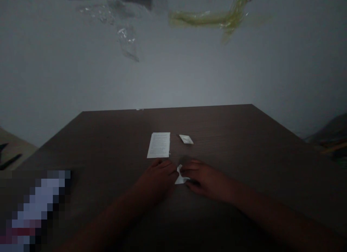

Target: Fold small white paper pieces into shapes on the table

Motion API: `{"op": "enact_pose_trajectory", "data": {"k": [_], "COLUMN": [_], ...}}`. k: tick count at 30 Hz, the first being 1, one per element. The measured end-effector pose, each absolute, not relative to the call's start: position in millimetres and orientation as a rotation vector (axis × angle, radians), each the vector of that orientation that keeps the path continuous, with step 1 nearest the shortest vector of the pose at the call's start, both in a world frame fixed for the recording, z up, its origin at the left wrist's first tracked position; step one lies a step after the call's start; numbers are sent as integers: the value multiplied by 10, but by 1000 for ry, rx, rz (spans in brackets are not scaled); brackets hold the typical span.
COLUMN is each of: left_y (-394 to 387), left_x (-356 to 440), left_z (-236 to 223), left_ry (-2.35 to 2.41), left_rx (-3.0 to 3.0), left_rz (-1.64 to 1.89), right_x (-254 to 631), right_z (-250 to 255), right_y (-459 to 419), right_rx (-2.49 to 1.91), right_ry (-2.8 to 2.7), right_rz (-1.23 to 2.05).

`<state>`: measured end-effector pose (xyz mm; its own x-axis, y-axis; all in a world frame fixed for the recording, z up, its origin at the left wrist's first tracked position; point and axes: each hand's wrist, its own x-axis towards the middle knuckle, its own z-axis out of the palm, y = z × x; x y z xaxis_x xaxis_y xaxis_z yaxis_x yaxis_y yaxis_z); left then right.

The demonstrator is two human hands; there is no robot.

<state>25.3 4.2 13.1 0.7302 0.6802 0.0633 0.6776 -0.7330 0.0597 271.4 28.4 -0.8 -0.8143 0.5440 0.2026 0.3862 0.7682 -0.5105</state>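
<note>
Blurred item (38, 205) left, perhaps flat — printed sheet (159, 145) beyond creased paper (180, 179).

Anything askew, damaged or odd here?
Yes: high on the wall, crumpled yellow tape and a wrinkled clear strip look like untidy leftovers. At lower left, a patch is blurred into coarse squares, hiding what lies there. The small white paper at the right hand looks bent, perhaps from handling.
</note>
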Motion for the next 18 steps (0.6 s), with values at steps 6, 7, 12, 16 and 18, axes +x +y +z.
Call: {"op": "enact_pose_trajectory", "data": {"k": [6,7,12,16,18], "left_y": [0,3,40,49,46], "left_x": [274,277,275,250,240], "left_z": [193,198,172,132,124], "left_ry": [1141,1144,1144,1128,1132], "left_rx": [2841,2829,2817,2844,2849], "left_rz": [157,145,115,190,215], "right_x": [2739,2743,2762,2787,2802], "right_z": [-19,-23,-24,-33,-57], "right_y": [317,318,327,338,339], "right_rx": [-672,-663,-627,-589,-594], "right_ry": [-2560,-2550,-2536,-2541,-2549], "right_rz": [740,747,774,775,761]}}
